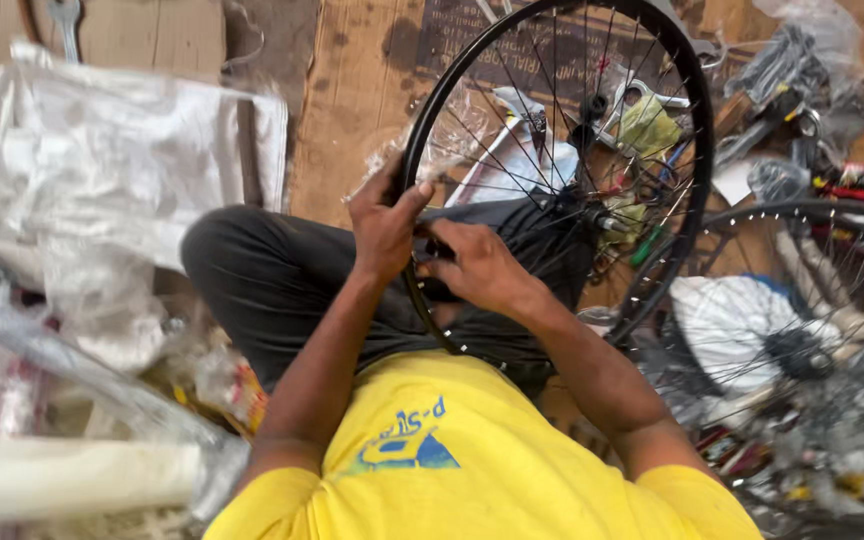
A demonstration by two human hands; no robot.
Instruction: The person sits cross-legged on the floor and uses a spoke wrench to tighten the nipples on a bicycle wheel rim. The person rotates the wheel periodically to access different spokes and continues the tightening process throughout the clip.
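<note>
Gripping black spoked bicycle wheel [556,180] at near-left rim: left hand [384,228] pinched over rim's outer edge, right hand [480,266] just beside, fingers curled on rim's inner side. Wheel stands tilted on edge over dark-trousered lap [282,285], hub [592,212] far-right of both hands, equally near. Cardboard floor [342,120]; second wheel [802,350] right; plastic sheeting [102,170] left; cramped.

The person wears a bright yellow short-sleeved cotton T-shirt [482,470] with a blue printed emblem [402,445] on the chest. Dark grey trousers [272,280] cover the legs. Both forearms are bare, without watch or rings.
</note>
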